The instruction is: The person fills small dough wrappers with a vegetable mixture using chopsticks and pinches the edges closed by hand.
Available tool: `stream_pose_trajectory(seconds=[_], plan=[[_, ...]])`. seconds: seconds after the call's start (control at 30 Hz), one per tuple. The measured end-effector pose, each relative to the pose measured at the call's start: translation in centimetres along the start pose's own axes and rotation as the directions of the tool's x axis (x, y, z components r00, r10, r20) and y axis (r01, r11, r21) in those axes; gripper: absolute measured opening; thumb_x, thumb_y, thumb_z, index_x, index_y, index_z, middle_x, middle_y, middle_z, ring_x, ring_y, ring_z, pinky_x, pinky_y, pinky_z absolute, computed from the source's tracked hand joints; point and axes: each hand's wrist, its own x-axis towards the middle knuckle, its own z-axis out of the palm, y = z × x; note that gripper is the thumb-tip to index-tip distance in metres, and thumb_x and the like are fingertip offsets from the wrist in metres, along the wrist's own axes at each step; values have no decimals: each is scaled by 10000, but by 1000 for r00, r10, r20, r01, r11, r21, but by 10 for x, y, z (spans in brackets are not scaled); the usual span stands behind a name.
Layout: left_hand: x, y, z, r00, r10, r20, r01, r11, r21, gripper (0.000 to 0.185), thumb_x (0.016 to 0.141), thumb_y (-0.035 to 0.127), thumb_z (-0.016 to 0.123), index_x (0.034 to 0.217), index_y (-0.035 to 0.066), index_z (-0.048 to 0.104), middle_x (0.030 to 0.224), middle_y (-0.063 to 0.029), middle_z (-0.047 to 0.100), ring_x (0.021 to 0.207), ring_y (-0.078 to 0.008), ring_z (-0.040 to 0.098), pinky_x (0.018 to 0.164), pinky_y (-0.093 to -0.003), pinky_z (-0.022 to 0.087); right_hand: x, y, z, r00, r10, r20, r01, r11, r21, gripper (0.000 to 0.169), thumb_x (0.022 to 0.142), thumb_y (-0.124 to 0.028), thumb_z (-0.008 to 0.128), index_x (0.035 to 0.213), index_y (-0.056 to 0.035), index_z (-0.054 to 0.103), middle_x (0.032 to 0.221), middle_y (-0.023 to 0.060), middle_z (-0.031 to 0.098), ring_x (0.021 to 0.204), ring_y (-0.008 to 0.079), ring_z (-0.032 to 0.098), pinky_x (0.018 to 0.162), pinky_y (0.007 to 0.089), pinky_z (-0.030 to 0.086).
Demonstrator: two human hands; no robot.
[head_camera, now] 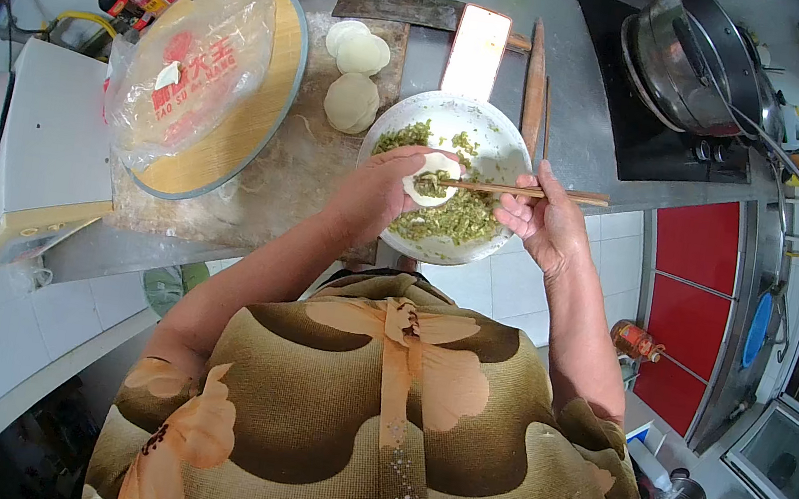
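Over a white bowl [433, 106] of chopped green filling [440, 227], my left hand [382, 185] holds a round dough wrapper [418, 195]. A small mound of the filling lies on the wrapper's middle. My right hand [549, 216] grips a pair of wooden chopsticks [506, 188], whose tips touch that mound. Left of the bowl, two small piles of round wrappers [351, 103] rest on a floured wooden board [280, 181].
A round bamboo board [282, 75] under a printed plastic bag [192, 71] lies at left. Behind the bowl are a phone [477, 51], a cleaver [401, 9] and a tapered rolling pin [534, 85]. A steel pot [666, 65] stands on the black cooktop [632, 148].
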Motion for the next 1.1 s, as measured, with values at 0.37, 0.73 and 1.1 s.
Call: stream_pose_trajectory(seconds=[0.37, 0.73, 1.1], plan=[[3, -8, -20, 971, 208, 122, -240, 871, 428, 278, 923, 154, 433, 1062, -42, 573, 1149, -164, 566, 1087, -252, 544, 981, -409, 434, 4, 8, 11, 997, 9, -71, -11, 1000, -23, 387, 975, -391, 429, 856, -38, 533, 734, 92, 552, 713, 201, 663, 628, 309, 613], [-3, 6, -17, 999, 28, -32, -38, 932, -360, 429, 992, 264, 337, 1263, -58, 421, 1264, -189, 496, 1203, -283, 474, 1053, -453, 359, -1, 2, 4, 964, -258, 67, 252, 964, 86, 413, 963, -416, 449, 957, -15, 547, 855, 97, 577, 688, 175, 646, 567, 290, 588], [-7, 7, -4, 999, 5, -50, -22, 937, -348, 424, 998, 235, 325, 1287, -69, 391, 1270, -187, 498, 1193, -271, 486, 1061, -412, 374, 17, 19, 10, 961, -269, 68, 271, 963, -17, 402, 953, -415, 473, 952, -18, 532, 866, 100, 589, 657, 192, 649, 590, 314, 589]])
